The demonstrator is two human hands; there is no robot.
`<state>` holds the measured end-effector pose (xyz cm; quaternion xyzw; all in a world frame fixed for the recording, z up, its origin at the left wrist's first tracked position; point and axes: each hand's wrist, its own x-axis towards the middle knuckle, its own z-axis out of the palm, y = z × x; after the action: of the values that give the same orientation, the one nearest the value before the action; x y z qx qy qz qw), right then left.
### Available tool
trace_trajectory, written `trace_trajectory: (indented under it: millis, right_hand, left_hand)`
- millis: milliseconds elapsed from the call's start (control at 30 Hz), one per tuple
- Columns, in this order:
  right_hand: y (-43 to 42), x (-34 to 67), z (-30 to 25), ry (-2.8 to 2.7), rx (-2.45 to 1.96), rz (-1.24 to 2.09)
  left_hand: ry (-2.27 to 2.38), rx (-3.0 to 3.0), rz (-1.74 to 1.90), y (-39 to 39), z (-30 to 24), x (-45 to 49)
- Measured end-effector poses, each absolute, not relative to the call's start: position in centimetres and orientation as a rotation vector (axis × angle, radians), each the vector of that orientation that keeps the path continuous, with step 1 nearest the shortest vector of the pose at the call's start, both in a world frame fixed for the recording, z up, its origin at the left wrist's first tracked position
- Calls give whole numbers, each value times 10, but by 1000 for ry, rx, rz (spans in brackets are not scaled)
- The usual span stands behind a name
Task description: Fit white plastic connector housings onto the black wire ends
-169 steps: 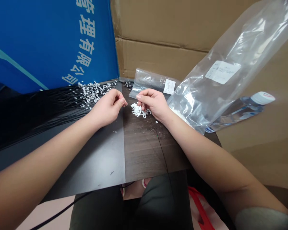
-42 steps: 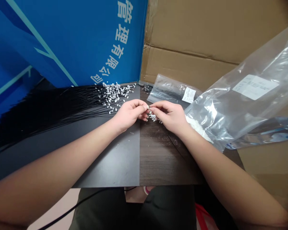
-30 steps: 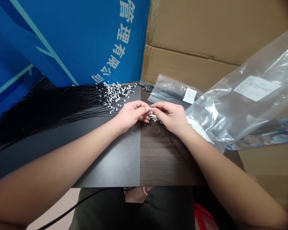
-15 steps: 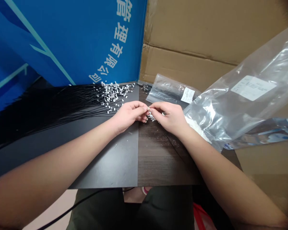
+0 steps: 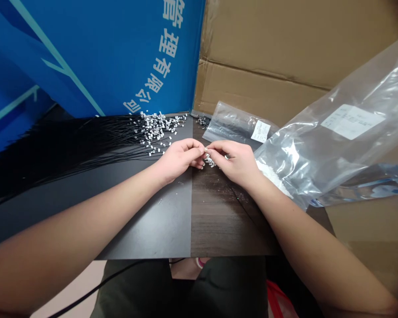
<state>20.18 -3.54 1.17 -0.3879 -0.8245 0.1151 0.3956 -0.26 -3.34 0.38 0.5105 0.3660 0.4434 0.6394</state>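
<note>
Head view: pinching one small white connector [image 5: 205, 151] between left hand [image 5: 179, 160] and right hand [image 5: 239, 163], fingertips closed, just above the loose connector pile [image 5: 212, 163] mid-table. Right, white pieces [image 5: 272, 175] heaped inside a large clear bag [image 5: 334, 154] (label facing up).

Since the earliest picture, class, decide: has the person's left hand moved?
Yes. The left hand has shifted rightward toward the loose white pieces, and its fingertips now meet the right hand.

I can't make out the tiny piece [image 5: 205, 151] pinched where my left hand [image 5: 179, 159] and right hand [image 5: 239, 162] meet, it's too small. The right hand covers most of the white bits [image 5: 212, 164]. The big clear bag [image 5: 318, 150] runs off the right edge and its label [image 5: 351, 121] is unreadable. The black wires [image 5: 46, 148] run out at the left edge.
</note>
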Motion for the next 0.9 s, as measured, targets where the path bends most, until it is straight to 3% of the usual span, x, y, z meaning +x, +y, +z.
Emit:
trace_trajectory:
  millis: [233, 500, 900]
  right_hand:
    - [-35, 202, 7, -1943, -1044, 451]
    - [-33, 192, 3, -1486, -1078, 1142]
    - [-30, 193, 9, -1138, -1037, 1568]
  left_hand:
    - [871, 1131, 1037, -35, 7, -1]
    - [937, 1090, 1093, -32, 6, -1]
    - [955, 1079, 1107, -31, 7, 0]
